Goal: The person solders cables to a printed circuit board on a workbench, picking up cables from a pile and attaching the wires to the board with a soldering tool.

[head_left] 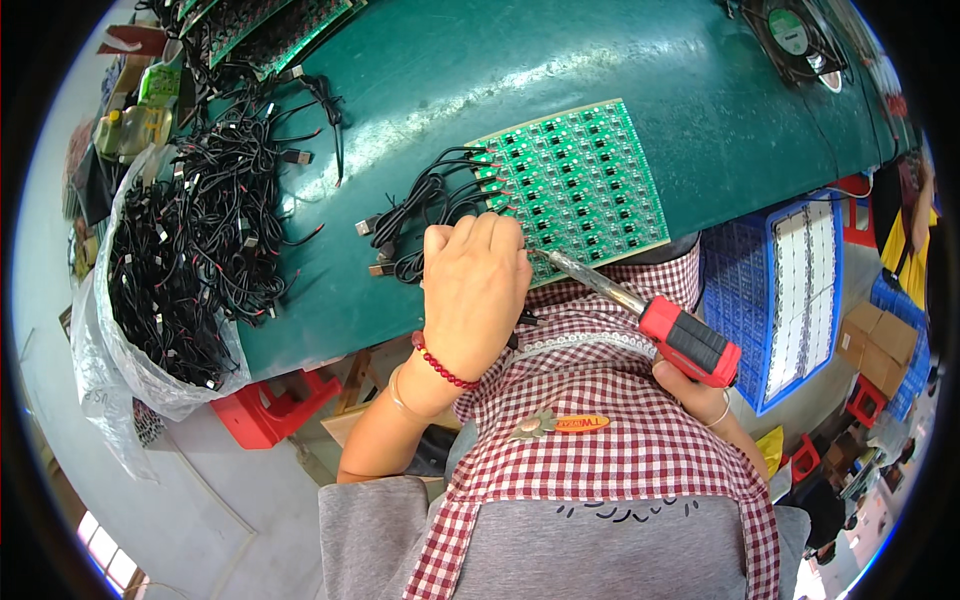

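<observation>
A green circuit board panel (575, 180) with rows of small parts lies on the green table. Several black USB cables (420, 215) run to its left edge, their thin wire ends on the board. My left hand (475, 285) is closed at the panel's near left corner, pinching a black USB cable; its fingertips and the wire end are mostly hidden. My right hand (690, 390) grips a soldering iron (690, 340) by its red and black handle. The iron's metal tip points left, reaching the panel's near edge beside my left fingers.
A large heap of black USB cables (200, 240) spills from a clear plastic bag (95, 330) at the table's left. More green boards (270, 30) are stacked at the far left. A black fan (790, 35) stands far right. A blue crate (790, 300) and red stools (270, 405) are beside the table.
</observation>
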